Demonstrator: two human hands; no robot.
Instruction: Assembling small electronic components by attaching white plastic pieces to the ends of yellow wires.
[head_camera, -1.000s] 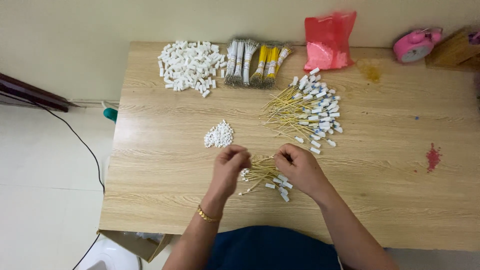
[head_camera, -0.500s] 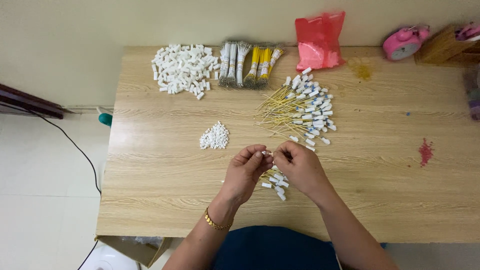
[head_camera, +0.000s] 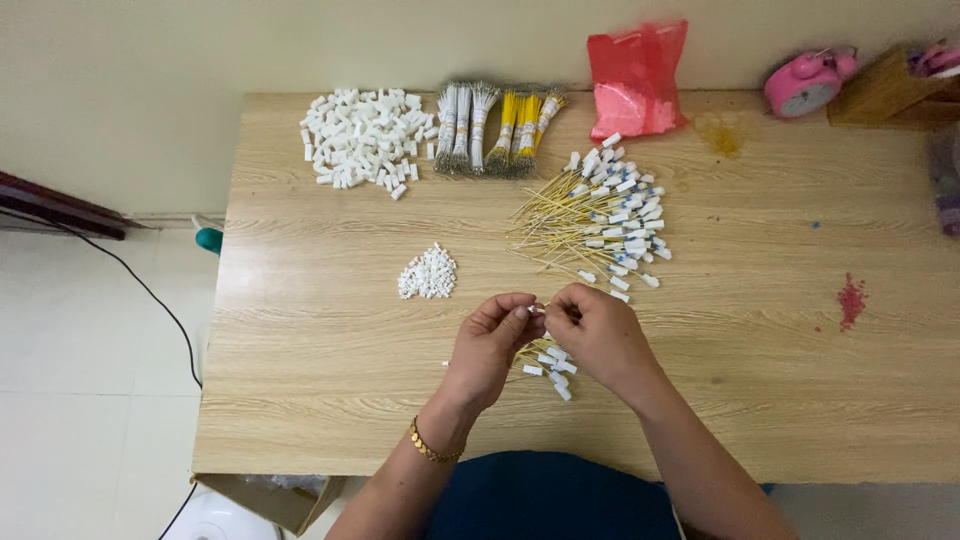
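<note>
My left hand (head_camera: 492, 345) and my right hand (head_camera: 598, 335) meet above the wooden table (head_camera: 300, 330), fingertips pinched together on a small white connector with a thin yellow wire (head_camera: 538, 310). Under them lies a small bunch of yellow wires with white ends (head_camera: 548, 362). A little heap of small white connectors (head_camera: 428, 273) sits just left of my hands. A big pile of finished yellow wires with white ends (head_camera: 605, 222) lies beyond my right hand.
At the back edge sit a pile of larger white plastic housings (head_camera: 362, 137), bundled white and yellow wires (head_camera: 495, 125), a red plastic bag (head_camera: 637, 80) and a pink alarm clock (head_camera: 808, 83). A red spot (head_camera: 851, 299) marks the table at right. A cardboard box (head_camera: 270, 495) stands below the front edge.
Both hands lifted off the small bunch of wires and came together, now pinching one wire and connector between the fingertips. The camera view shifted slightly.
</note>
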